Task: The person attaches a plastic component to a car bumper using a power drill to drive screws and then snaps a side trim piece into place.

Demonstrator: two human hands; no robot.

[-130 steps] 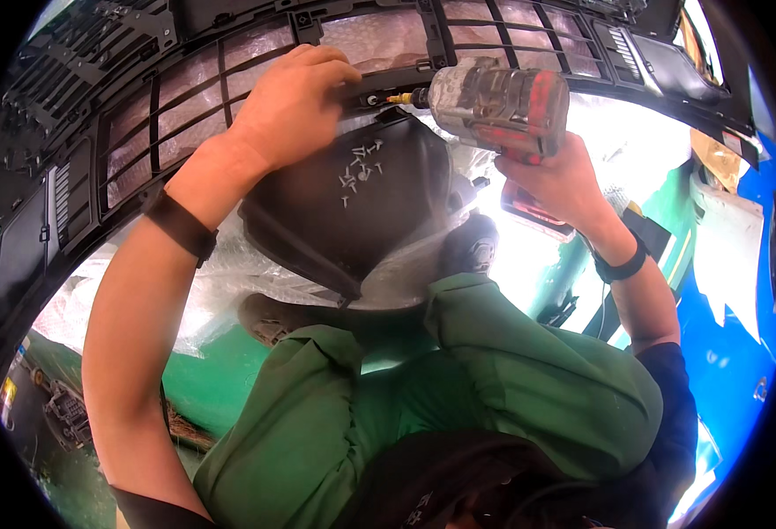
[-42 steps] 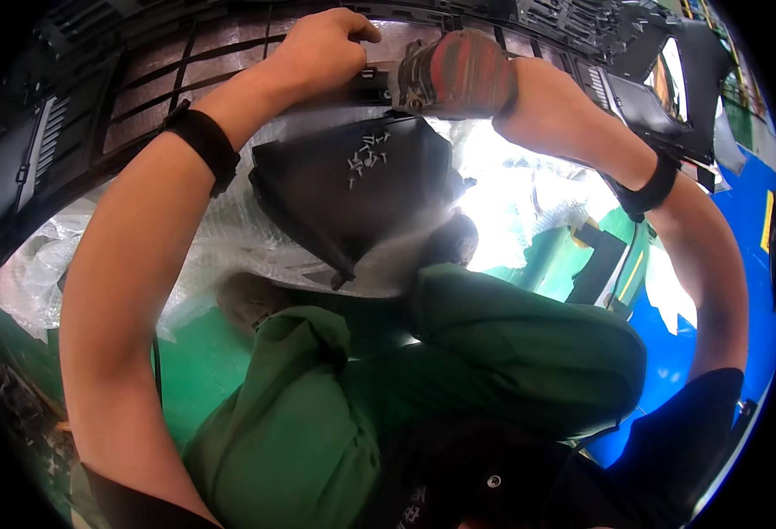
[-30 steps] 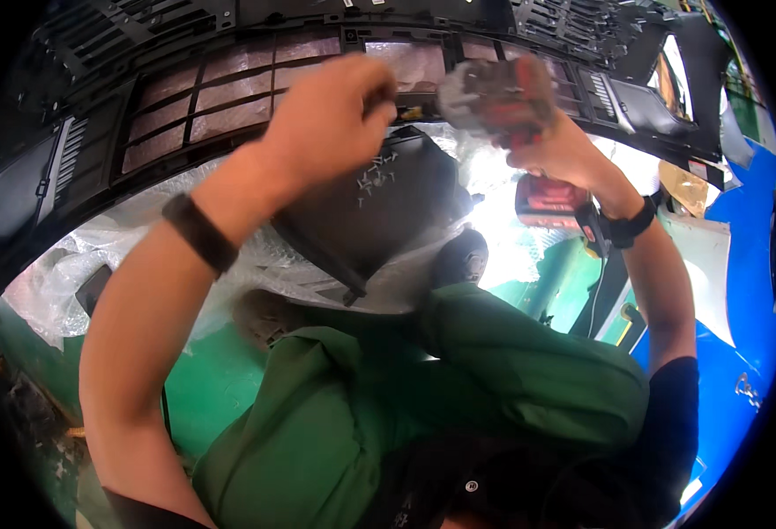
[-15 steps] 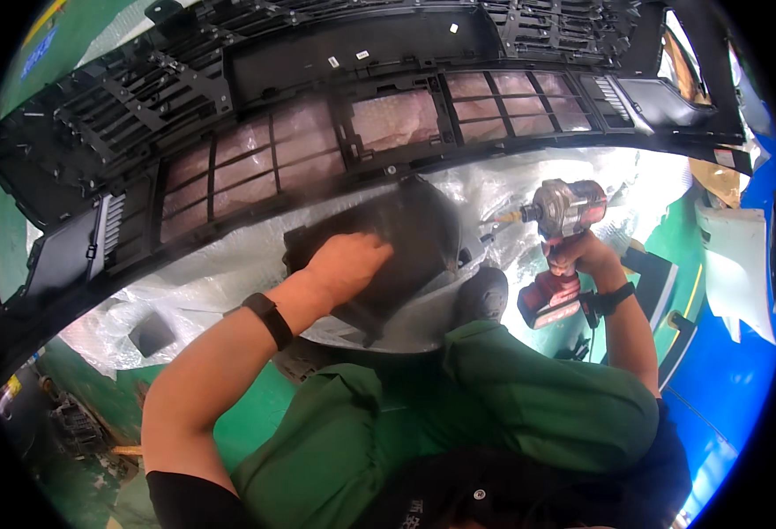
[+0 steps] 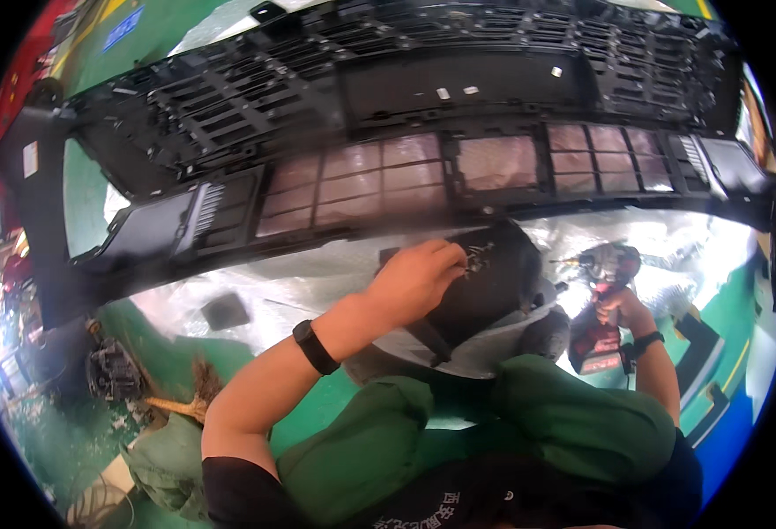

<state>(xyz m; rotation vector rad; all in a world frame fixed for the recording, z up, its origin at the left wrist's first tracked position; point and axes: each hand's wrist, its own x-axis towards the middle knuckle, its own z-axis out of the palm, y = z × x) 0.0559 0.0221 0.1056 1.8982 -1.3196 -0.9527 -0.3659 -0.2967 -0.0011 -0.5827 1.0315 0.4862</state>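
Observation:
My left hand is over a black plastic part, its thumb and fingers drawn together. The fingertips touch a small pile of metal screws or clips on that part; what is pinched, if anything, is hidden. At the right, my right hand is closed around the grip of a red and black cordless driver. Its thin bit points left toward the black part. Ahead lies a long black grille-like panel with slatted openings.
Clear plastic wrap spreads under the parts, with a dark square piece on it. A broom lies on the green floor at the left, near a dark mechanical part. Dark angled pieces are at the right.
The whole view has shifted, so the scene sits farther right and lower. Small metal pieces now show by my left fingertips. The driver in my right hand is closer to the black part.

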